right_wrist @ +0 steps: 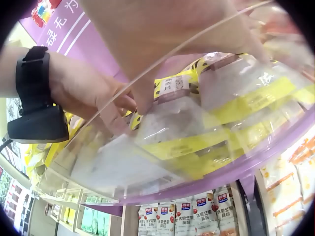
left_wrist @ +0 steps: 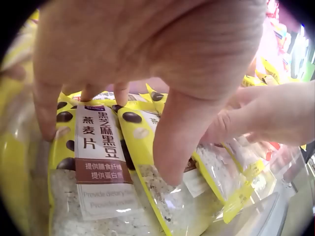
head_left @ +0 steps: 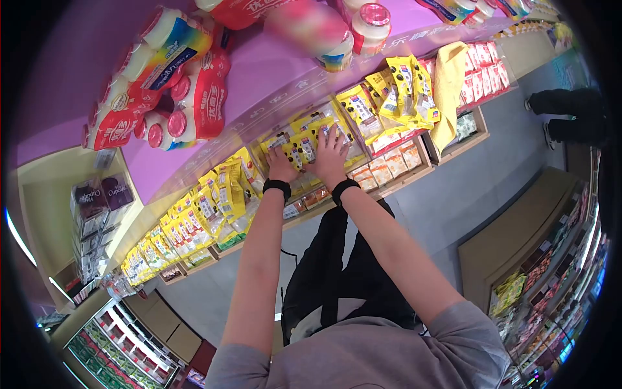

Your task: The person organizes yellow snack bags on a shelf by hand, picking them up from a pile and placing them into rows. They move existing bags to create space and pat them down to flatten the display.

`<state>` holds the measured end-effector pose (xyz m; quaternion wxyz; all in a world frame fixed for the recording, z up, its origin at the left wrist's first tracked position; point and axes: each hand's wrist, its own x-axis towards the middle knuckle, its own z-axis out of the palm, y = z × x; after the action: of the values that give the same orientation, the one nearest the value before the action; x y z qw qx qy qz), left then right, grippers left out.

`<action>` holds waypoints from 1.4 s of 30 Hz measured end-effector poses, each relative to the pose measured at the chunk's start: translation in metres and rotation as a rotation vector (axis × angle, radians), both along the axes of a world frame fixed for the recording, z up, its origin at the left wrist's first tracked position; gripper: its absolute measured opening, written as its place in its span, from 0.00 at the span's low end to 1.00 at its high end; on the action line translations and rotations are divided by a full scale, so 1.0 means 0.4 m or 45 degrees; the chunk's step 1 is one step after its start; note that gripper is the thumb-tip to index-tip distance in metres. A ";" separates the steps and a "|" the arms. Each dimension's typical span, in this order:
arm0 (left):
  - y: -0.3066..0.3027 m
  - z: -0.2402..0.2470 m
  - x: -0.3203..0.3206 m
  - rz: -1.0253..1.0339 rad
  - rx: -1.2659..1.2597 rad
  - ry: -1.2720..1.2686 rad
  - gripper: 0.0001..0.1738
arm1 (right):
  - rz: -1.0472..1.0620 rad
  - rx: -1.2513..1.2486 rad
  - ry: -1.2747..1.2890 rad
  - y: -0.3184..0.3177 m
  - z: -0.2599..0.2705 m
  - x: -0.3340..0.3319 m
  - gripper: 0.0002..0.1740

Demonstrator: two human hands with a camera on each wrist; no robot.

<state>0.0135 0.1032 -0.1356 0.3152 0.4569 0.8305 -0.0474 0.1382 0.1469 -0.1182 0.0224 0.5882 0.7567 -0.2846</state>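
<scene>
Yellow-and-clear food bags [left_wrist: 103,162] with dark oval prints stand close together in a clear-fronted bin. In the head view the left hand [head_left: 282,165] rests on the bags at the bin's left part, and the right hand [head_left: 330,155] lies spread over those beside it. The left wrist view shows the left hand [left_wrist: 147,44] arched over the bags, thumb against one bag's front, fingertips near the tops. Through the clear panel in the right wrist view, the right hand [right_wrist: 167,34] reaches down with its thumb at a bag [right_wrist: 172,118]; some fingertips are hidden.
More yellow bags [head_left: 194,214] fill the bins at left. A yellow cloth-like strip [head_left: 448,94] hangs at right. Bottle packs [head_left: 165,52] stand on the purple shelf [head_left: 259,65]. Below are wooden compartments with small packets [right_wrist: 184,219]. Another person's legs [head_left: 570,120] show at far right.
</scene>
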 end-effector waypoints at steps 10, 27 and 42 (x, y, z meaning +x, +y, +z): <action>0.029 0.026 -0.033 -0.164 0.071 0.286 0.17 | -0.337 -0.318 0.229 -0.018 -0.015 -0.028 0.54; 0.023 0.111 -0.044 0.060 0.198 -0.097 0.27 | -0.143 -0.692 0.648 0.005 -0.060 0.005 0.38; -0.042 0.440 0.063 0.082 0.602 -0.359 0.12 | -0.108 -1.593 1.441 -0.001 0.117 0.144 0.43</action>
<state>0.0387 0.0864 0.0406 0.3136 0.4931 0.7805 0.2220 0.1957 0.1465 -0.0712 -0.0490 0.2642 0.3339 -0.9035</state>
